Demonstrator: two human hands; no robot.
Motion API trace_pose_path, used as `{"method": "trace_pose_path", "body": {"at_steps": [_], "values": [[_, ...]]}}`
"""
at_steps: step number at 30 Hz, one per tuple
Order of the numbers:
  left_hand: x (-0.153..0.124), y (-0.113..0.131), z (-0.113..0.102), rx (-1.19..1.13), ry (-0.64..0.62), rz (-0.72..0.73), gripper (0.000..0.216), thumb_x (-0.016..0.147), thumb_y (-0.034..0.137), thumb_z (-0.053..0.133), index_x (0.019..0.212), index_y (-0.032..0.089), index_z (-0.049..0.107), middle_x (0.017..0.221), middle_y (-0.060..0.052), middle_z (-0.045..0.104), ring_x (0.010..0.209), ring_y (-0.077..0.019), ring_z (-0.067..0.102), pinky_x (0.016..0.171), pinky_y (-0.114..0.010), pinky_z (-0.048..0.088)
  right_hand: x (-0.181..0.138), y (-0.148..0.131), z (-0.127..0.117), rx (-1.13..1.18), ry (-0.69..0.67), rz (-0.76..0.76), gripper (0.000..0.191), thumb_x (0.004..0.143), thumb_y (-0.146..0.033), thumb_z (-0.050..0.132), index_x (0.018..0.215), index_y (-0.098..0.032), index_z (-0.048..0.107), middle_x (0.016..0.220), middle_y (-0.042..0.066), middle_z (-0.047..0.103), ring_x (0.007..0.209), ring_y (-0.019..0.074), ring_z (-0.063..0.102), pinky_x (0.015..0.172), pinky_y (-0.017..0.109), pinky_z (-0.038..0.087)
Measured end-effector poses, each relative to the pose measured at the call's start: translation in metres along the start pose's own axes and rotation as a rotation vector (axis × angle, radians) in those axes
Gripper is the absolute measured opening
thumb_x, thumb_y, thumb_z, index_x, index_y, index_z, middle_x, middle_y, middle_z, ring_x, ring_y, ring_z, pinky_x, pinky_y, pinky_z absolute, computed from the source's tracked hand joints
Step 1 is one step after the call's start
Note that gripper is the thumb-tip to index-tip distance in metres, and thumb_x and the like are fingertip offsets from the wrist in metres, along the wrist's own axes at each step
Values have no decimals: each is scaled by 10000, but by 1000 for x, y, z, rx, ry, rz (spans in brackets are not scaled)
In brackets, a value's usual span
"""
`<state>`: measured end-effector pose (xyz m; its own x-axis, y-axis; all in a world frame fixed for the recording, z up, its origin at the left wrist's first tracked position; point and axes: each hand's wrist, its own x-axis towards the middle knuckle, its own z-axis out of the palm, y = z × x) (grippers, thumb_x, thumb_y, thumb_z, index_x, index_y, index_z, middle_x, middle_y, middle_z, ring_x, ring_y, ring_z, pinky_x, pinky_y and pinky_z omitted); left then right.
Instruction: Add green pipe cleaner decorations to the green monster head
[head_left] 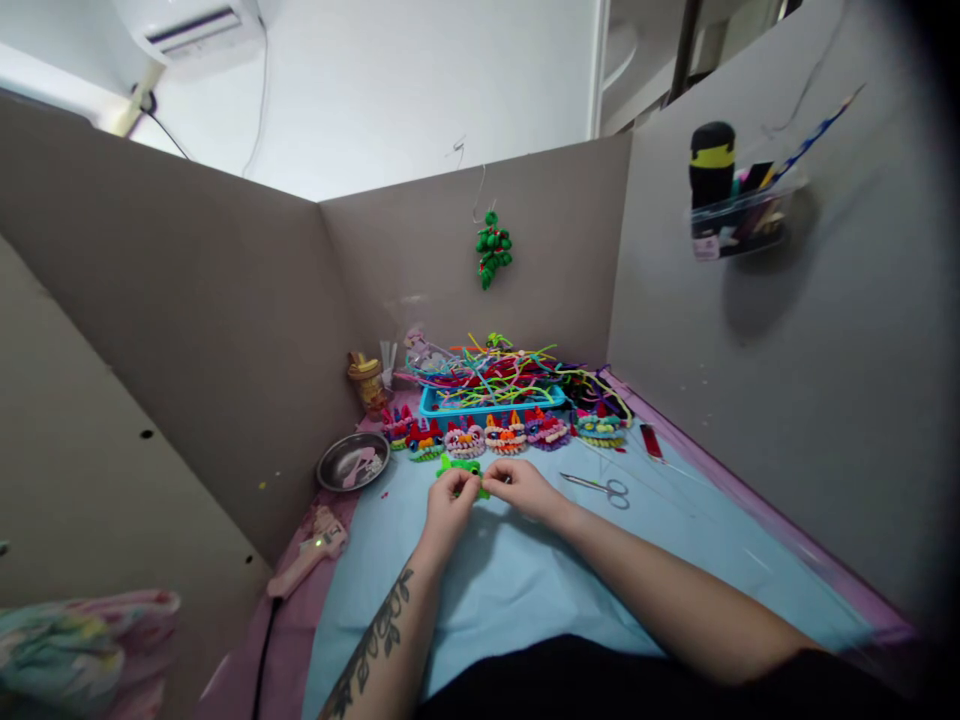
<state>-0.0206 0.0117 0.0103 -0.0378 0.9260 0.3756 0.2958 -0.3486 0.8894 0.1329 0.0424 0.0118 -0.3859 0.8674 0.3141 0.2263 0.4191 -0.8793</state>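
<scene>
Between my hands, just above the blue cloth (525, 590), is a bright green fuzzy piece (459, 464) that looks like pipe-cleaner work, with a small dark spot on it. My left hand (450, 500) pinches its lower edge with thumb and forefinger. Close beside it, my right hand (521, 487) has its fingertips pinched together at the green piece's right side; what they hold is too small to make out. Behind both hands stands a row of several colourful fuzzy animal heads, among them an orange and white one (505, 433). Scissors (598, 488) lie to the right.
A blue tray (491, 405) heaped with pipe cleaners (502, 372) stands at the back. On the left are a metal bowl (353, 462) and a pink glue gun (313, 550) with a black cord. Grey partitions (480, 190) enclose the table; a plastic box (739, 222) hangs on the right one.
</scene>
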Motion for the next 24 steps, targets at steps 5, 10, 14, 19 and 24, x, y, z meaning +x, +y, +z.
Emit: {"method": "trace_pose_path", "body": {"at_steps": [5, 10, 14, 19, 24], "values": [[2, -6, 1, -140, 39, -86, 226, 727, 335, 567, 609, 147, 529, 513, 51, 421, 488, -78, 370, 487, -196, 295, 0, -3, -1, 64, 20, 24, 181, 711, -280, 571, 674, -115, 635, 615, 11, 589, 586, 115, 494, 565, 220, 378], [2, -2, 0, -224, 62, -104, 229, 711, 340, 591, 607, 144, 535, 492, 59, 417, 462, -67, 348, 472, -191, 280, -1, -4, 0, 76, 29, 47, 190, 682, -295, 612, 652, -113, 659, 613, 22, 602, 591, 126, 505, 573, 230, 389], [1, 1, 1, -257, 99, -93, 225, 708, 330, 601, 605, 141, 534, 499, 58, 416, 465, -62, 342, 461, -186, 274, -1, -2, 1, 97, 18, 72, 241, 666, -345, 633, 583, -119, 649, 518, 1, 539, 532, 115, 465, 498, 222, 341], [2, -3, 1, -281, 107, -103, 246, 719, 355, 600, 629, 140, 523, 499, 64, 393, 454, -55, 325, 450, -182, 272, -1, 2, 2, 161, -31, 122, 290, 638, -382, 660, 544, -110, 628, 466, -22, 478, 475, 83, 397, 466, 211, 293], [3, -6, 1, -314, 98, -113, 249, 714, 356, 614, 635, 138, 522, 490, 69, 392, 446, -48, 318, 442, -176, 260, -1, 0, 4, 214, -18, 160, 254, 619, -358, 678, 591, -110, 630, 503, -21, 503, 491, 80, 405, 496, 210, 312]]}}
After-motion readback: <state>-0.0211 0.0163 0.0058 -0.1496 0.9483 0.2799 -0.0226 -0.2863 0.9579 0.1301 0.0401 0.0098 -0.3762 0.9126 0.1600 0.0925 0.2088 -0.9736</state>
